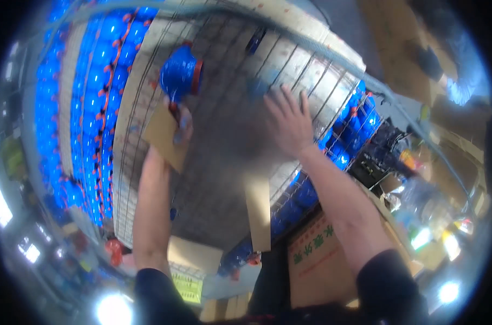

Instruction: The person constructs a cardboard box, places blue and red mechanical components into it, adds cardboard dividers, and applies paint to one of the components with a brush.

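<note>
My left hand [184, 129] is closed around the lower end of a glossy blue casing [178, 71] with a red rim on its right side. A flat piece of brown cardboard [164, 135] sits against the same hand and wrist, partly covering them; whether the fingers grip it too, I cannot tell. My right hand [290, 120] is held over the wire mesh [305, 65] with its fingers spread and nothing in them. A grey smudge blurs the middle of the view, between the hands.
Stacked rows of blue casings with red parts [97, 70] rise on the left. More blue casings [359, 116] show below the mesh at right. A cardboard strip [258, 211] and a large carton [322, 260] lie near me. Another person's gloved hand [431, 64] is at upper right.
</note>
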The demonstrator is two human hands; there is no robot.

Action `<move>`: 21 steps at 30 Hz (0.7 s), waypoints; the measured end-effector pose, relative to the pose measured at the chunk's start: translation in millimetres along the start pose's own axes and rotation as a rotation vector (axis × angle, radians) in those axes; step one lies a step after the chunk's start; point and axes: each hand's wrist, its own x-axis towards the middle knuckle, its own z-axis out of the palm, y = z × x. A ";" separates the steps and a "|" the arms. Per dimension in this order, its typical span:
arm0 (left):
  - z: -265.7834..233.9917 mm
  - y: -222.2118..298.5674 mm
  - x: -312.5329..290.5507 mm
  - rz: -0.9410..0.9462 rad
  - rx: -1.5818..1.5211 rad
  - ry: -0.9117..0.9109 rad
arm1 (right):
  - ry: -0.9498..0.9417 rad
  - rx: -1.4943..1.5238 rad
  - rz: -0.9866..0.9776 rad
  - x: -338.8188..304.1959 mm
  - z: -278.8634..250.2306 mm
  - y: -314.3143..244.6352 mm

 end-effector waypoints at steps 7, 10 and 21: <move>41.2 -126.7 -271.6 0.086 -0.721 -0.083 | 0.046 -0.096 0.004 -16.1 9.5 5.4; 48.5 -161.8 -353.3 0.112 -0.644 -0.049 | -0.218 0.263 0.426 -14.3 -61.6 -53.6; 113.8 -289.8 -533.0 0.119 -0.522 -0.451 | -0.853 2.068 0.478 -300.8 -267.5 -209.6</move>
